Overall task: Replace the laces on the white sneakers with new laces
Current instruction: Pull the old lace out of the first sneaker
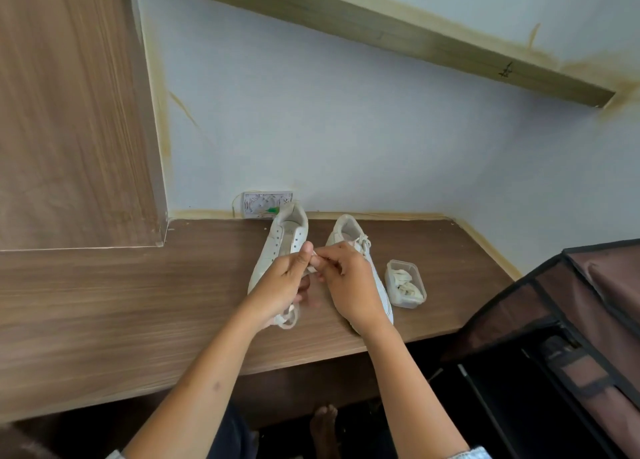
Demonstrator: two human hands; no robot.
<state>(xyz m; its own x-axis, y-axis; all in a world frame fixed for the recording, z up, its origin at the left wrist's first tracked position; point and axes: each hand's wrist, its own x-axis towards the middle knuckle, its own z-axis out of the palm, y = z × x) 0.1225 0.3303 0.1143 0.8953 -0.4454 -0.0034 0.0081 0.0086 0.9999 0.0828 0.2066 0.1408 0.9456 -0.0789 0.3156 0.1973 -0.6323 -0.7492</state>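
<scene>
Head view: two white sneakers on your wooden desk, both hands on one lace.

Your left hand [282,285] and right hand [346,285] meet over the gap between the shoes, fingers curled, pinching a white lace [311,268] between them; its loose end [287,318] trails out below your left palm. The left sneaker [280,243] shows bare eyelets; the right sneaker [349,231] has a lace knotted at its tongue. A clear container [406,283] holding bundled laces sits just beside the right shoe. Bare desk [121,302] spreads to your left. On the right, a dark fabric wardrobe [554,337] crowds the desk edge. A wall socket [263,205] is partly hidden behind the left heel. Your hands cover both toe ends.
</scene>
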